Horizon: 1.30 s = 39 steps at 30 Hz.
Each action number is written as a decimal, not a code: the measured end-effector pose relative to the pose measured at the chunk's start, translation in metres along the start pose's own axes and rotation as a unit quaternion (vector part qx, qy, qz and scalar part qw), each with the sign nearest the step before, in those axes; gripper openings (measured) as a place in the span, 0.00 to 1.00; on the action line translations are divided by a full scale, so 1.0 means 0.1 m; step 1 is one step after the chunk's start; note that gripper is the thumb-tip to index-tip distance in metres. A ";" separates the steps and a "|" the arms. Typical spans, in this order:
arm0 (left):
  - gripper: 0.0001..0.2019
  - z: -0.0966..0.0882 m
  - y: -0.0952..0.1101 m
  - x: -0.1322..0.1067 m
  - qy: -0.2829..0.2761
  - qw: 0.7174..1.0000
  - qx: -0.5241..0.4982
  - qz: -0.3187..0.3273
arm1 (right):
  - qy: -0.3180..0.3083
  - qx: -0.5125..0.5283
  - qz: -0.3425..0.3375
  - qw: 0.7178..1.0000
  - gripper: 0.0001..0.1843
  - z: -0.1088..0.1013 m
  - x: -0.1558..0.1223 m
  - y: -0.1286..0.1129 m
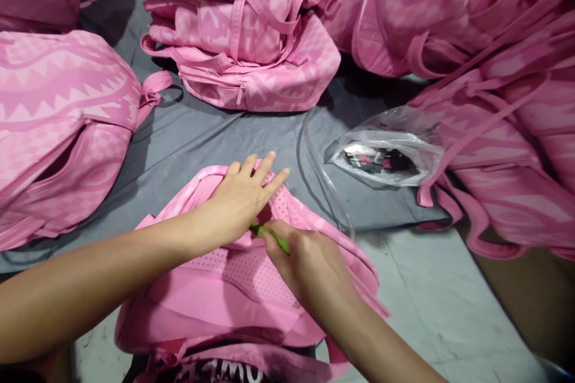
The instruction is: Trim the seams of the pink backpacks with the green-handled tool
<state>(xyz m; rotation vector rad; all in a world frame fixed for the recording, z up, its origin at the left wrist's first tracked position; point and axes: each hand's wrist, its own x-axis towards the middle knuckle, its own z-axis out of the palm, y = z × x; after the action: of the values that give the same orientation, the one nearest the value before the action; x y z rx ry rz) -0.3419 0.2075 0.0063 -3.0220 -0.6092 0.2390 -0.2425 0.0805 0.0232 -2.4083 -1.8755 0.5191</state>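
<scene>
Backpack (233,287) of pink fabric lies just in front of the person, its perforated mesh back panel turned up and its top end pointing away from the camera. It rests partly on a grey cloth (202,137) and partly on a pale tiled floor (440,305).

The left hand (238,200) lies flat on the upper end of this backpack, palm down, fingers straight and spread, holding nothing and pressing the fabric near the curved top edge. The right hand (309,263) sits just beside it, lower and to the right, with thumb and fingers pinched closed around a slim green tool (269,232). The tool slants up and to the left, and its far end reaches under the heel of the left hand; what kind of tool it is cannot be told. The 2 hands nearly touch at that spot.

More pink bags ring the cloth. 1 large patterned bag (58,119) lies at the left, well apart from the hands. A stack of bags (251,54) with loose straps sits beyond the cloth at the top middle. A heap of bags (494,72) fills the right side, straps trailing downward. Against that heap lies a clear plastic bag (390,152) holding dark items, near the worked backpack yet not touching it.
</scene>
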 end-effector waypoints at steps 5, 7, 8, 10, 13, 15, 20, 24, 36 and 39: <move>0.46 0.00 0.02 0.00 0.006 1.000 0.010 -0.006 | 0.004 -0.084 0.018 0.996 0.11 -0.07 0.01 0.00; 0.45 0.00 0.02 0.00 0.001 1.000 0.009 -0.008 | -0.012 -0.083 0.009 0.996 0.12 -0.09 0.03 0.00; 0.45 0.00 0.02 0.00 0.000 1.000 0.008 -0.008 | -0.017 -0.079 0.008 0.997 0.11 -0.09 0.03 0.00; 0.45 0.00 0.02 -0.01 0.003 1.000 0.008 -0.008 | -0.017 -0.074 0.020 0.997 0.11 -0.09 0.02 0.03; 0.47 0.03 0.01 -0.02 0.025 1.000 0.006 -0.006 | -0.009 -0.068 0.044 0.997 0.11 -0.08 -0.01 0.08; 0.47 0.05 0.03 -0.02 0.045 0.999 -0.003 0.000 | -0.007 -0.055 0.049 0.997 0.12 -0.08 -0.02 0.11; 0.48 0.06 0.16 0.06 0.051 0.995 0.012 0.081 | 0.002 -0.035 0.050 0.998 0.12 -0.10 -0.06 0.19; 0.45 0.10 0.21 0.12 0.045 0.995 0.029 0.087 | 0.012 -0.047 0.038 0.998 0.13 -0.14 -0.12 0.24; 0.36 0.03 0.03 0.05 0.058 0.996 0.029 0.058 | -0.054 -0.019 0.029 0.998 0.13 -0.22 -0.03 0.24; 0.38 0.06 0.04 0.06 0.048 0.997 0.022 0.049 | -0.050 -0.003 0.027 0.998 0.12 -0.20 0.05 0.20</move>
<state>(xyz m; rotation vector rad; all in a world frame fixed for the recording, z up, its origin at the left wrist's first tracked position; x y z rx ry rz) -0.3357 0.2062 -0.0007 -3.0029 -0.4441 0.1085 -0.2172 0.0833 0.0363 -2.4865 -1.8562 0.6516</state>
